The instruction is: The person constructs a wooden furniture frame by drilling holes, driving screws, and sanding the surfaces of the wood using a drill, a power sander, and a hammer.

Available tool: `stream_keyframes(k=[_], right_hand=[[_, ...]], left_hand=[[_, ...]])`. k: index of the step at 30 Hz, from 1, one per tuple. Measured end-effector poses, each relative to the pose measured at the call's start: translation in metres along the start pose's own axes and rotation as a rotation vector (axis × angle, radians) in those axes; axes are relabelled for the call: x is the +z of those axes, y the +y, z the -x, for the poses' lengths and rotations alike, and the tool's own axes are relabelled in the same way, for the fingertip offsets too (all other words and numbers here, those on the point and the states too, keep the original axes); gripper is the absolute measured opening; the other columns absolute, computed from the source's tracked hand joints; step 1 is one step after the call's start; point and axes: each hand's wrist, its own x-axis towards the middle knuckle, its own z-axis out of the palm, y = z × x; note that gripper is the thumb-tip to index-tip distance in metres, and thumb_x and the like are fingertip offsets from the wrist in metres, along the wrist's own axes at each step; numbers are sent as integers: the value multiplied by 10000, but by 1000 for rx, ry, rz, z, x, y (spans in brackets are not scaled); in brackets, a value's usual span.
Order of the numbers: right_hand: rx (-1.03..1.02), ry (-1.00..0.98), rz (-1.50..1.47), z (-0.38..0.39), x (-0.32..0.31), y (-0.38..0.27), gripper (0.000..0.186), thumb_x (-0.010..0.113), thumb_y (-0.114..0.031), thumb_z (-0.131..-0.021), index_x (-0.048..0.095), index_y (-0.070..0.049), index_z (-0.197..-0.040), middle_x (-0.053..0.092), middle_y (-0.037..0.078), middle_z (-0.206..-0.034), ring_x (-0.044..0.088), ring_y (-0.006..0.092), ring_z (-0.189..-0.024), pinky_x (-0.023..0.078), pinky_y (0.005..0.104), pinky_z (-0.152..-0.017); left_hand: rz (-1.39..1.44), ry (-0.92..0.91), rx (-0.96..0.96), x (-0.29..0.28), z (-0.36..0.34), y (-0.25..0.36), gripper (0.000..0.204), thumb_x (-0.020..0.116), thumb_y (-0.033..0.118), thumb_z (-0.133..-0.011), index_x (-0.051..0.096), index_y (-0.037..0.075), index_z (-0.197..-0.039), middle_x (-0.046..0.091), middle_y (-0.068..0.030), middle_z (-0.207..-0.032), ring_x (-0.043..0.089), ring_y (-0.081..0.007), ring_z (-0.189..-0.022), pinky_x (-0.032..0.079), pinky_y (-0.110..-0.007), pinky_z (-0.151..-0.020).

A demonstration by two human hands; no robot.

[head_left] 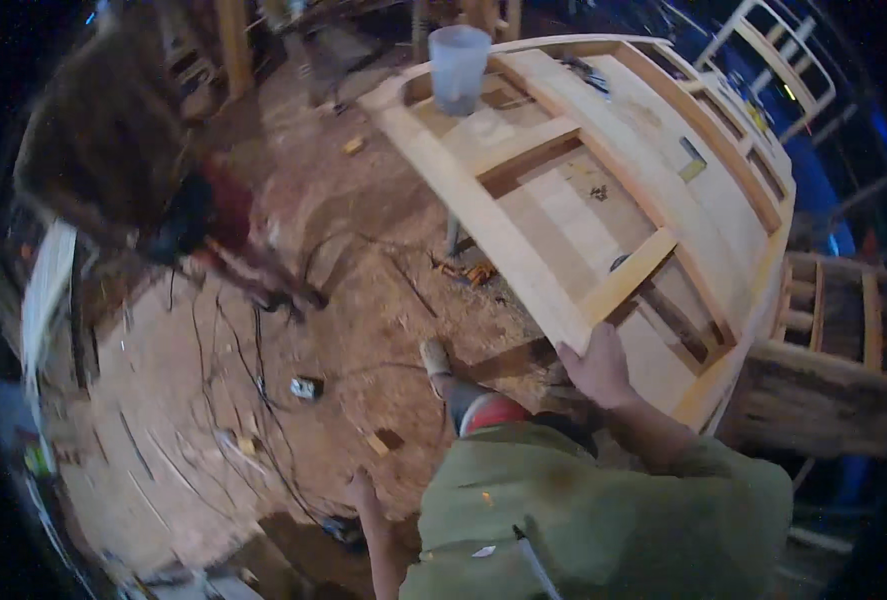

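A large pale wooden frame [523, 235] with curved rails and cross-pieces lies to my right, reaching away from me. My right hand [600, 368] is closed over its near edge, beside the end of a cross-piece. Part of its fingers is hidden by the hand and the rail. My left hand [360, 490] hangs low over the dirt floor, apart from the frame. It looks small and blurred, so its fingers do not show clearly. A dark power tool [343, 530] with a cord lies on the ground near it.
A translucent bucket [458, 70] stands on the frame's far end. Pliers [588, 75] and a small yellow-black tool [691, 160] lie on it. Another person [113, 150] stands at the far left. Cords [253, 370] and a socket box [306, 387] are on the floor. Rough timber [813, 400] stands right.
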Motion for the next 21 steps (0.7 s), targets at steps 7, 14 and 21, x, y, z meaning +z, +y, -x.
stream_keyframes(k=[7,14,21], right_hand=[[103,-158,23,-3,-16,2,513,729,-358,-765,549,17,-1065,570,226,-991,554,390,-894,451,469,-786],[388,22,-358,-16,-9,0,316,704,-351,-802,682,-56,-913,613,159,-839,564,352,-857,452,440,-772],[491,-50,-307,-31,-18,7,246,701,-301,-807,708,-65,-877,601,125,-746,553,322,-756,455,403,-686]], left_hand=[[-926,-322,1069,451,53,288,229,627,190,-853,602,-37,-844,601,-110,-711,545,-202,-656,445,-353,-636],[-478,-801,1011,747,131,374,424,585,329,-935,610,-36,-1149,669,-127,-1040,612,-234,-955,468,-342,-854],[-539,-817,423,848,170,396,566,476,481,-956,598,-42,-1136,673,-124,-977,647,-209,-861,495,-336,-755]])
